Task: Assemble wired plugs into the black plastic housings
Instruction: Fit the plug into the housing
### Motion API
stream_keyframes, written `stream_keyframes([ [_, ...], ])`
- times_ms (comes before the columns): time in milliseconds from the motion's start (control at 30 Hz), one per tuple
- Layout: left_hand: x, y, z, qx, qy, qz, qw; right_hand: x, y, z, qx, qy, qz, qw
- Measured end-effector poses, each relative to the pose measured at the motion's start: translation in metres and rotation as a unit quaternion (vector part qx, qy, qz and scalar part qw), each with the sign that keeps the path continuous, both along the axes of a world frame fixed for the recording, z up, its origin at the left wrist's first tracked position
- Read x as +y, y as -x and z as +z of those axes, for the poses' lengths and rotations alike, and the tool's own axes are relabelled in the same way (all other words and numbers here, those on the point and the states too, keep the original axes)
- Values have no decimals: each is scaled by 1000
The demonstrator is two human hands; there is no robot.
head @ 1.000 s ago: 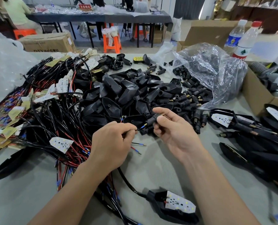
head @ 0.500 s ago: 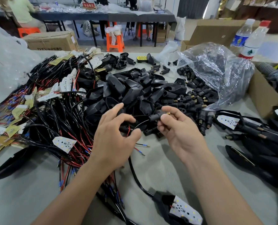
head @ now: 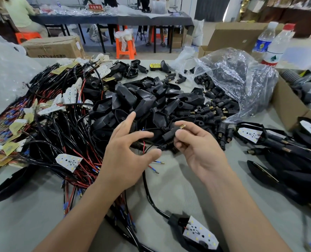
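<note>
Beyond the grip lies the heap of black plastic housings (head: 143, 102), a tangle of red and black wire harnesses (head: 60, 128) to its left. The right hand (head: 202, 151) pinches a black brass-tipped plug (head: 167, 135) between thumb and fingertips (head: 180, 133); the left hand (head: 125, 160) hovers just beside it, fingers spread, holding nothing, thumb near the plug's wires (head: 144, 147).

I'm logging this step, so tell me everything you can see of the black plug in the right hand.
The black plug is small and stubby, matte like plastic or rubber, with a brass-coloured tip pointing up and right. It sits tilted above the table, pinched between the thumb and fingers of the right hand. Thin red and black wires trail from its lower end toward the left hand.
</note>
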State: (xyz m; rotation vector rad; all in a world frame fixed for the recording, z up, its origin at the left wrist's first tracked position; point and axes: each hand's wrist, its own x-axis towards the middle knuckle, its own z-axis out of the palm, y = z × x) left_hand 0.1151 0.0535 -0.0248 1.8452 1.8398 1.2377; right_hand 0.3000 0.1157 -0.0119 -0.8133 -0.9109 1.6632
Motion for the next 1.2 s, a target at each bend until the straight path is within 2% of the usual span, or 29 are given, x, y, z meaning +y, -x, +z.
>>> stream_keyframes([
  [133, 2, -1, -3, -28, 0, -3, 1000, 2, -2, 0, 18, 20, 9, 1000],
  [300, 3, -3, -9, -15, -18, 10, 1000, -6, 8, -5, -89, -12, 39, 995],
  [467, 2, -2, -9, -11, -15, 8, 1000, -6, 8, -2, -67, 21, 65, 995],
  [567, 2, -3, -9, -14, -29, 2, 999, -6, 7, 0, -55, 21, 40, 997],
  [667, 3, -2, -6, -124, 0, 42, 991, -4, 4, 3, -35, 12, 15, 999],
  [767, 8, 0, -6, -264, 66, 39, 961, -6, 4, 5, -24, -3, 54, 998],
  [800, 10, -1, -6, -271, 78, 42, 958, -8, 6, 5, -26, -12, 70, 997],
  [933, 4, -5, -4, -209, 54, 85, 973, -12, 10, 3, -13, -41, 76, 996],
  [1000, 3, -6, -3, -228, 79, 85, 967, -10, 8, 4, -2, -42, 62, 997],
  [1133, 3, -11, 6, -407, 149, -3, 901, -10, 5, 3, -22, -63, 75, 995],
  [1200, 3, -11, 8, -459, 162, -33, 873, -12, 4, 4, -56, -89, 105, 989],
])
